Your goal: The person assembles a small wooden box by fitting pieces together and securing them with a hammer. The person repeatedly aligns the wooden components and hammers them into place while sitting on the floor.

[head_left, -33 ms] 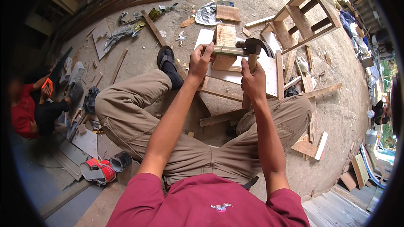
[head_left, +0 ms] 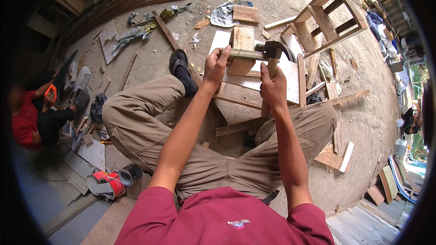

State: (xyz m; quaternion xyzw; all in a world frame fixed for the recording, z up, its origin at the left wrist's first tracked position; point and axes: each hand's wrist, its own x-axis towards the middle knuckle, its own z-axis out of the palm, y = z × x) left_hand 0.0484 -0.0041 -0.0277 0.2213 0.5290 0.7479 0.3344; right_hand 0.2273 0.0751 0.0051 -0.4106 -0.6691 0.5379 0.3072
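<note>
The left hand (head_left: 216, 67) pinches one end of a wooden strip (head_left: 249, 55), which runs from it toward 3 o'clock. The right hand (head_left: 274, 86) is wrapped round a hammer (head_left: 273, 52) — head at 12 o'clock, by the strip's other end — with a wooden block (head_left: 243, 38) at 11.

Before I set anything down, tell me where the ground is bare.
Bare ground shows at right, between the offcut and far boards; ahead too, beyond the pale strip, between the square board and wooden frame. Crowded: around the hammer, with planks and a white panel; left, around the cans.
</note>
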